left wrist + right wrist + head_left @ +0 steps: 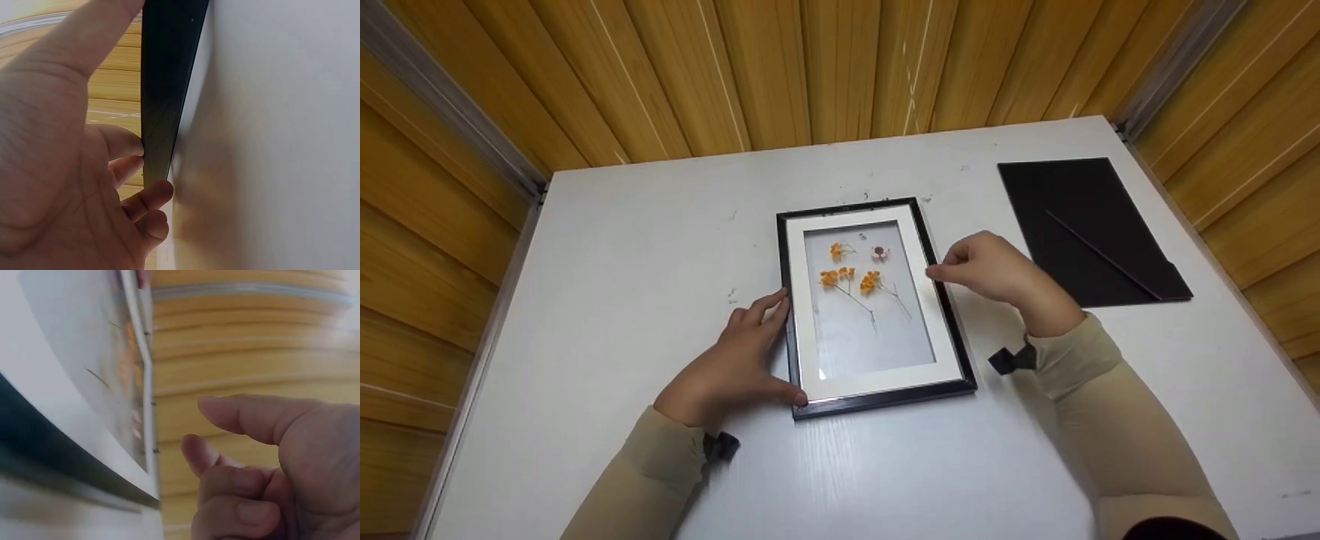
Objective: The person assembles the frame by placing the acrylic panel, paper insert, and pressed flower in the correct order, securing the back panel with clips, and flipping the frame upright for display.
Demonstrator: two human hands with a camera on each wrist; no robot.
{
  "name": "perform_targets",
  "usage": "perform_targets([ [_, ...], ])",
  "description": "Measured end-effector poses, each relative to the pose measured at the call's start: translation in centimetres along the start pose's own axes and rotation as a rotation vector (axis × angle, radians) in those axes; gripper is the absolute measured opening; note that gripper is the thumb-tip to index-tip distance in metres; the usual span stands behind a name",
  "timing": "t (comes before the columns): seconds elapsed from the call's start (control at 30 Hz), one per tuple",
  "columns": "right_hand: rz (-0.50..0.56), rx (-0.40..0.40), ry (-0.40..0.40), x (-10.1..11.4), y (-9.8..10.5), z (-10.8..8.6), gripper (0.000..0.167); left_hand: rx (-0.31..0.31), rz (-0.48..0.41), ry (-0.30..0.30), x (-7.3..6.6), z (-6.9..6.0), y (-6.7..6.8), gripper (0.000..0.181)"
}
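A black picture frame (885, 396) with a white mat (808, 315) lies on the white table. Inside its window are several orange flower sprigs (871, 282) and one pink flower (880, 253). My left hand (727, 367) rests along the frame's left side, thumb at the bottom left corner; the left wrist view shows these fingertips against the black side (160, 95). Over the frame's right border is my right hand (997, 274). In the right wrist view this hand (270, 467) holds nothing, with a gap between thumb and index finger and the other fingers curled.
At the right of the table (622, 262) lies a black board (1080, 187) with a thin dark strip (1102, 253) slanting across it. Yellow corrugated panels (840, 75) stand behind the table and on both sides.
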State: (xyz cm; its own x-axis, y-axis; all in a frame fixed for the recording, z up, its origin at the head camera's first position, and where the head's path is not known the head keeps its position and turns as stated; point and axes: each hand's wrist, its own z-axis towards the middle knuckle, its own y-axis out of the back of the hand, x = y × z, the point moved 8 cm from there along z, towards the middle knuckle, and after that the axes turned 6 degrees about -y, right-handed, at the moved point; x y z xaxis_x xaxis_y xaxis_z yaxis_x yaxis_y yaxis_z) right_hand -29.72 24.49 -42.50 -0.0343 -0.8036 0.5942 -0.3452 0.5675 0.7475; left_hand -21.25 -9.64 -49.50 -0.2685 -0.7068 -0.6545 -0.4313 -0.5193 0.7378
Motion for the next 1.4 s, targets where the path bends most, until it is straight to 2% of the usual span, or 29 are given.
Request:
perform_targets([
  [0.13,-0.005,-0.083,-0.025,-2.6,3.2,-1.3,0.041,0.004,0.004,0.001,0.0,0.1,-0.5,0.152],
  [0.27,0.016,-0.127,-0.077,-5.8,6.0,-2.0,0.047,0.009,0.012,-0.002,-0.1,0.1,-0.5,0.151],
  [0.4,0.120,-0.165,-0.146,-8.8,8.2,-1.6,0.064,-0.006,0.015,-0.021,0.1,0.0,-0.3,0.151],
  [0.57,0.320,-0.183,-0.217,-12.2,9.1,-0.4,0.084,-0.008,0.004,-0.008,0.5,-0.3,-0.4,0.152],
  [0.7,0.404,-0.211,-0.286,-14.5,9.7,-0.1,0.097,-0.012,0.008,-0.013,0.6,-0.3,-0.4,0.153],
  [0.97,0.371,-0.319,-0.465,-20.6,12.8,-2.0,0.113,-0.003,0.016,-0.032,0.1,0.1,-0.2,0.153],
  [1.13,0.368,-0.322,-0.550,-24.3,13.1,-2.8,0.123,0.005,0.018,-0.023,0.1,0.2,-0.2,0.153],
  [1.3,0.288,-0.325,-0.574,-26.0,13.0,-2.9,0.129,0.005,0.032,-0.017,0.1,0.2,-0.2,0.153],
  [1.4,0.186,-0.327,-0.597,-26.4,13.2,-3.0,0.134,-0.002,0.032,-0.013,0.1,0.2,-0.3,0.153],
])
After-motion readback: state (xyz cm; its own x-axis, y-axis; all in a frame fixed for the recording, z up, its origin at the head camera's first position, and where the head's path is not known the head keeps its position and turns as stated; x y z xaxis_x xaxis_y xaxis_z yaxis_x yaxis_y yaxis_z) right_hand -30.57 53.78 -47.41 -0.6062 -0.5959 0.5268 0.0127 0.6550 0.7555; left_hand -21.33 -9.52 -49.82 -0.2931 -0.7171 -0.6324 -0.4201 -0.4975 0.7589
